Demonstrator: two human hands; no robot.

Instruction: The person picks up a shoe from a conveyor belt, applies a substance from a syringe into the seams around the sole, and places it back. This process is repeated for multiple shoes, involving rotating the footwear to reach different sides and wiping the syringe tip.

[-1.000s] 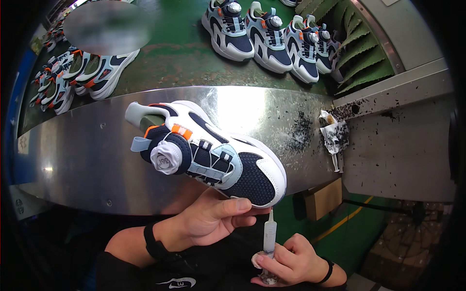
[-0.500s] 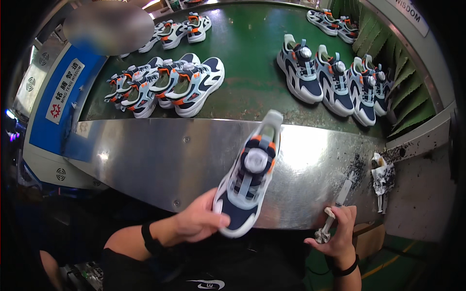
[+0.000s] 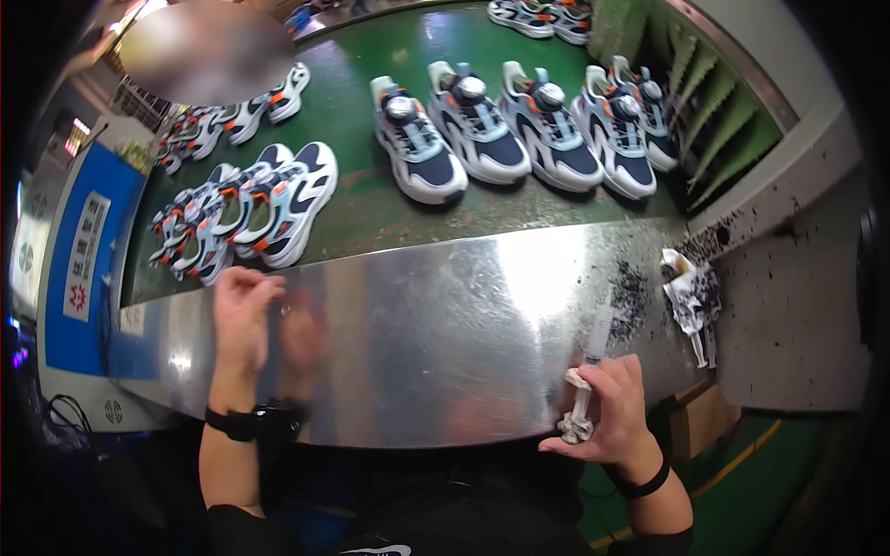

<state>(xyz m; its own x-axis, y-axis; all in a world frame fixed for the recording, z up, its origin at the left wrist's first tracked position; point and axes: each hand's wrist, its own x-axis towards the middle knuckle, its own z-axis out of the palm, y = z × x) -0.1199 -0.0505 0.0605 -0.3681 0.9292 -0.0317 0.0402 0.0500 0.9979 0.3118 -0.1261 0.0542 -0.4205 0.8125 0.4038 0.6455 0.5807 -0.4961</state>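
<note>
My left hand (image 3: 244, 320) is raised over the left part of the metal ledge, its fingers loosely bent and nothing in them. Just beyond it stands a left cluster of white, navy and orange sneakers (image 3: 295, 208), which the fingertips nearly reach. In my right hand (image 3: 616, 412), low over the ledge's front edge, is a clear syringe (image 3: 599, 335) with whitish wrapping around its plunger end. Its tip points away from me. A row of similar sneakers with dial closures (image 3: 417, 144) stands on the green belt, toes toward me.
The shiny metal ledge (image 3: 417, 343) borders the green belt (image 3: 371, 218). Black crumbs and a stained white wad (image 3: 691, 287) lie at its right end, beside the grey machine wall (image 3: 788, 306). Green flaps (image 3: 714, 111) hang at the right. More shoes (image 3: 246, 120) stand farther off.
The sneaker has left my left hand, and the right-hand row has another shoe at its left end. My left hand has moved left and away from me; the view has shifted.
</note>
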